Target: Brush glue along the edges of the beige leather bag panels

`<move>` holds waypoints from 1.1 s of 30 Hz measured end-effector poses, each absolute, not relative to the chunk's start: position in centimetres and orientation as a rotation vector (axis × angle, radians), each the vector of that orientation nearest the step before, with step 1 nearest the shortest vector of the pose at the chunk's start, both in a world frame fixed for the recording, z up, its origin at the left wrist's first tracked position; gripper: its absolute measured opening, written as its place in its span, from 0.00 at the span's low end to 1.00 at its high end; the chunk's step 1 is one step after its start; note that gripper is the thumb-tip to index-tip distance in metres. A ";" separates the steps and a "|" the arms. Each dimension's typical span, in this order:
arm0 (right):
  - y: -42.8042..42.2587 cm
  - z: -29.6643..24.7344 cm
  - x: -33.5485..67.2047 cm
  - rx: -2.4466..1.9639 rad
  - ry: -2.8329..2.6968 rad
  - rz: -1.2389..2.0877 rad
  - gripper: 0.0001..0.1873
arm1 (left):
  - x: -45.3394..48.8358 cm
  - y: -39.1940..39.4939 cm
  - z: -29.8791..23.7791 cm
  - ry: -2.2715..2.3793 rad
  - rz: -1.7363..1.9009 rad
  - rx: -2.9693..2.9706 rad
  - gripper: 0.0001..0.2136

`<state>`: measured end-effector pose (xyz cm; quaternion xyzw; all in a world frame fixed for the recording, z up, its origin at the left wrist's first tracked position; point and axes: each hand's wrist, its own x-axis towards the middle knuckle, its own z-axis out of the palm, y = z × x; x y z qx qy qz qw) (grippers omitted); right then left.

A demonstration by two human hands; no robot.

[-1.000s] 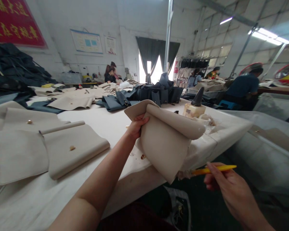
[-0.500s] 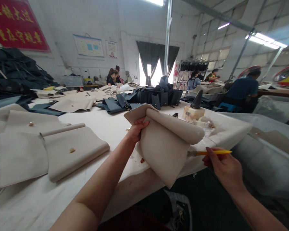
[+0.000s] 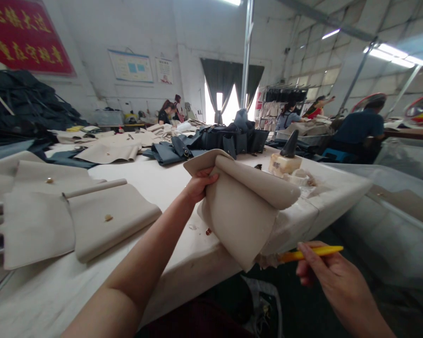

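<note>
My left hand (image 3: 200, 184) pinches a beige leather-like bag panel (image 3: 239, 211) by its upper left part, thumb on top. The panel is folded over along its upper edge and hangs past the table's near edge. Between the thumb and fingers of my right hand (image 3: 329, 265) is a brush with a yellow handle (image 3: 312, 253). Its bristle end lies at the panel's lower right edge; whether the tip touches is hard to tell. Left of my arm lie more beige panels (image 3: 116, 220) with gold-coloured clasps (image 3: 108, 218).
A stained pale container with a dark cone (image 3: 285, 159) stands at the table's right corner. Dark blue bag pieces (image 3: 211, 141) are heaped behind the panel. White plastic bins (image 3: 391, 216) stand to the right of the table (image 3: 169, 178). Several people work farther back.
My right hand and the brush have moved down along the panel's right edge, towards its lower corner. My left hand keeps its hold, and the panel has barely moved.
</note>
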<state>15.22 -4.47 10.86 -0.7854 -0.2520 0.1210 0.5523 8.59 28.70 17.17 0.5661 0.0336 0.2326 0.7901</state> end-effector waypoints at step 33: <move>-1.0 11.3 26.1 -1.466 -0.214 0.172 0.22 | 9.2 25.9 25.6 0.464 0.318 1.588 0.26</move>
